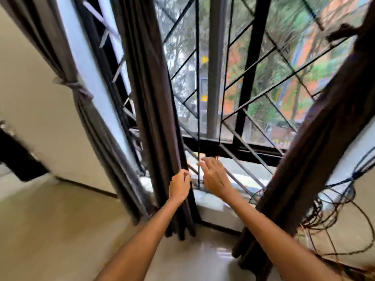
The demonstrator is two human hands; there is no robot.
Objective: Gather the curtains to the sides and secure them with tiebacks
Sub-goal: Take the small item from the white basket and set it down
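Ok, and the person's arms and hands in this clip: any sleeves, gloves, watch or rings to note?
Both forearms are bare right to the bottom edge of the picture, so no sleeves show. The left hand and right hand wear no gloves. No watch or bracelet shows on either wrist; the picture is too blurred to rule out a ring.

the middle curtain (150,110) is dark, matt woven cloth in soft folds, as is the brownish curtain (316,151) on the right. the window grille (251,63) is black painted metal. the floor (60,230) is smooth, glossy tile.
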